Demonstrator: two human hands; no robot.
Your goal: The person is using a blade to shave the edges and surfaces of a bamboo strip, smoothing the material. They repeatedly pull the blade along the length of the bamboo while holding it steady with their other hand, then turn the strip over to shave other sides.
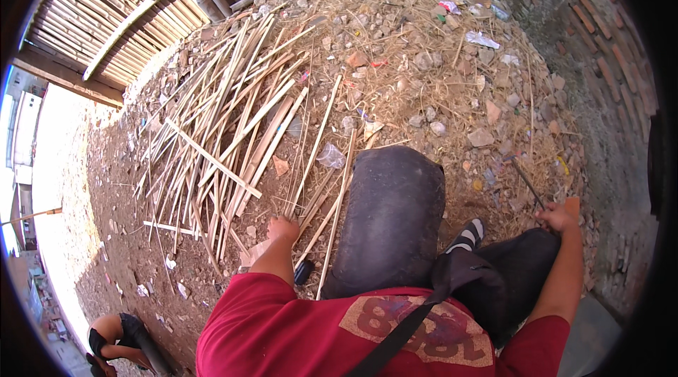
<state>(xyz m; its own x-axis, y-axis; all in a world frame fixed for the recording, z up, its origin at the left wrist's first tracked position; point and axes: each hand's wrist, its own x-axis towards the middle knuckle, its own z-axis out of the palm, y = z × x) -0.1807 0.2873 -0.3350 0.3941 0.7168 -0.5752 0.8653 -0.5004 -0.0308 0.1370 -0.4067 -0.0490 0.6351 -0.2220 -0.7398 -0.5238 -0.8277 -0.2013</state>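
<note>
My left hand is down by the ground to the left of my knee, its fingers closed around the lower ends of thin bamboo strips. The fingertips are partly hidden. Beside it, longer split bamboo strips lean and lie along my dark trouser leg. Out to the right, my right hand is closed on a dark, narrow, blade-like tool that points up and left. A flat orange piece shows next to that hand; whether I hold it is unclear.
A large loose pile of split bamboo covers the ground ahead and left. Stones, straw and plastic scraps litter the dirt. A brick wall rises at the right, a bamboo screen at the far left. Another person is at the lower left.
</note>
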